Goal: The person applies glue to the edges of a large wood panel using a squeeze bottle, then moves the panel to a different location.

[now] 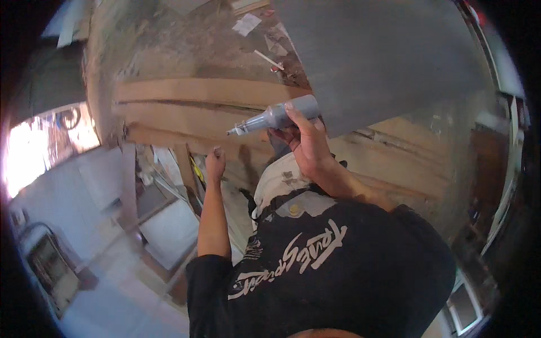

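My right hand is wrapped round a greyish, see-through bottle with a narrow pointed nozzle. The bottle lies nearly level, its nozzle aimed left and slightly down, above long brown boards. To the left, my left hand is closed with the fingers curled in, near the front edge of the boards. Something small and pale may sit at its fingertips, but I cannot make it out. Beyond the bottle, a large dark grey sheet reaches to the far side.
Paper scraps and a thin white stick lie on the dusty ground beyond the boards. Left of my left arm are a framed pale panel and leaning wood strips. A dark panel stands at the far left.
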Demonstrator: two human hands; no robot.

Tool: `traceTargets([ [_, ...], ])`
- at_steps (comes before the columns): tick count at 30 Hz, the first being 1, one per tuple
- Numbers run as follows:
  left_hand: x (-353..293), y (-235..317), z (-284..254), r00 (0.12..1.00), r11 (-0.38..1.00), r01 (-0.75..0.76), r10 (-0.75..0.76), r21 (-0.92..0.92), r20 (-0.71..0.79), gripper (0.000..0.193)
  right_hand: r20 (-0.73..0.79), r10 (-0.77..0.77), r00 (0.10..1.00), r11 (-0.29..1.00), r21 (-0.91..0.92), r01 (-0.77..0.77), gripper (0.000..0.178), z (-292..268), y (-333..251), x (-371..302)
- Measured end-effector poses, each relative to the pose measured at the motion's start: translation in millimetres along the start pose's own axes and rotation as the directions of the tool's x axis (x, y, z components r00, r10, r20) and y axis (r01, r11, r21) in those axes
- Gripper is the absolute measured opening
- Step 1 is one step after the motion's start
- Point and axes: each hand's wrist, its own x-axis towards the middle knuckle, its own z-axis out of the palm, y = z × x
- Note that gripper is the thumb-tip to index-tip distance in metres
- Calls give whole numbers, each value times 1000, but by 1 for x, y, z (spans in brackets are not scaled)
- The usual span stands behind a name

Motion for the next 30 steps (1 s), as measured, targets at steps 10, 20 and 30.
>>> traceTargets([
  [10,185,141,60,721,933,-359,281,-6,634,43,-425,-598,680,623,287,727,27,-16,-10,-13],
  [20,156,144,98,233,354,-900,-100,253,967,102,-993,-116,-14,66,-22,998,25,-164,148,-71],
  [30,204,135,149,504,-312,-849,-235,427,831,120,-990,140,26,-75,16,997,34,-115,236,51],
])
